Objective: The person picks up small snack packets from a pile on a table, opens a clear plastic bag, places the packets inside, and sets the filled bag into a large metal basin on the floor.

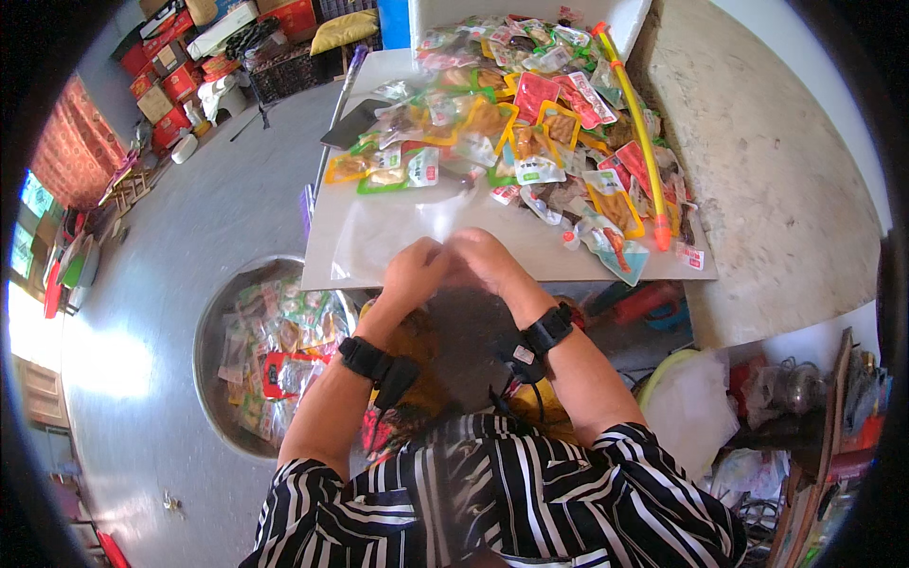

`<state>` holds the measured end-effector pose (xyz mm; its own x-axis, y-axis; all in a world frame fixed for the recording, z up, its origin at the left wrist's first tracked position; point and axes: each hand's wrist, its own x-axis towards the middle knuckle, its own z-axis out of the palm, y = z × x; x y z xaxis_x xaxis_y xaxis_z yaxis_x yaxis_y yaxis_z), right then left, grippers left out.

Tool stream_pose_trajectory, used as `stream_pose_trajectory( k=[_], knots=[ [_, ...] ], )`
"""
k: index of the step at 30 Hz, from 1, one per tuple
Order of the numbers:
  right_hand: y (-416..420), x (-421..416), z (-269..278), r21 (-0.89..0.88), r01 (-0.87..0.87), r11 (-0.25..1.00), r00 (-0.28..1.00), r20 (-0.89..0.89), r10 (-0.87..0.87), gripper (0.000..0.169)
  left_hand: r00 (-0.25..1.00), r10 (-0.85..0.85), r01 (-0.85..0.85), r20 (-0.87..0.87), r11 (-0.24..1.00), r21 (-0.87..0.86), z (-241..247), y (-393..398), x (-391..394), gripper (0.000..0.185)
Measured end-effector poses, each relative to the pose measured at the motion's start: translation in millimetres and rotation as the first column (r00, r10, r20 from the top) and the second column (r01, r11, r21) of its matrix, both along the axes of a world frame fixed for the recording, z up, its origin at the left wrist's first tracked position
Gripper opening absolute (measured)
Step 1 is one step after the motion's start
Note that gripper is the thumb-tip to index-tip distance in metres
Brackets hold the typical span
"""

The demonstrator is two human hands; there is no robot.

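Note:
My left hand and my right hand meet at the front edge of the pale tabletop. Their fingertips pinch a clear plastic bag, which spreads over the table beyond and to the left of them. Motion blurs the right hand, and its fingertips are partly hidden. Just past the bag lies a green-edged snack packet. A large heap of sealed snack packets covers the back and right of the table. Nearest my right hand on that side is a packet with a teal corner.
A yellow tube with orange ends lies across the heap. Behind stands a white foam box. A dark flat object rests at the table's left edge. On the floor at left, a metal basin holds packets. A concrete-like slab borders the right.

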<state>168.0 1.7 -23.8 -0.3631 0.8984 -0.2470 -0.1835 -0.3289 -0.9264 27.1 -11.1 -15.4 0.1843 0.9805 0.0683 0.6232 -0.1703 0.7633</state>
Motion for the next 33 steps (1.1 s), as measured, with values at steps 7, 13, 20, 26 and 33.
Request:
stream_pose_trajectory(
  k=[7,13,20,26,33],
  knots=[
    [-1.3,-1.5,3.9,-0.002,0.009,1.0,0.998,0.06,-0.009,0.02,0.999,-0.015,0.016,-0.035,1.0,0.004,-6.1,3.1,-2.5,0.031],
    [2.2,-7.3,1.3,0.064,0.04,0.997,0.988,0.148,-0.049,0.017,1.0,-0.019,0.019,-0.001,0.998,0.068,-14.7,6.4,-7.1,0.024],
    [0.9,-6.7,5.7,-0.012,0.098,0.995,0.989,0.113,-0.096,0.012,0.974,0.155,-0.167,0.166,0.984,0.063,-26.3,10.8,-7.7,0.021],
    [4.3,-6.1,-7.3,0.157,0.102,0.982,0.977,0.168,-0.128,0.01,0.988,0.151,-0.153,0.023,0.983,0.103,-8.2,-2.5,4.9,0.022],
    [1.9,-9.2,0.3,0.116,0.102,0.988,0.975,0.185,-0.123,0.012,0.97,0.235,-0.245,0.067,0.939,0.242,-14.4,2.8,-5.6,0.025]
  ],
)
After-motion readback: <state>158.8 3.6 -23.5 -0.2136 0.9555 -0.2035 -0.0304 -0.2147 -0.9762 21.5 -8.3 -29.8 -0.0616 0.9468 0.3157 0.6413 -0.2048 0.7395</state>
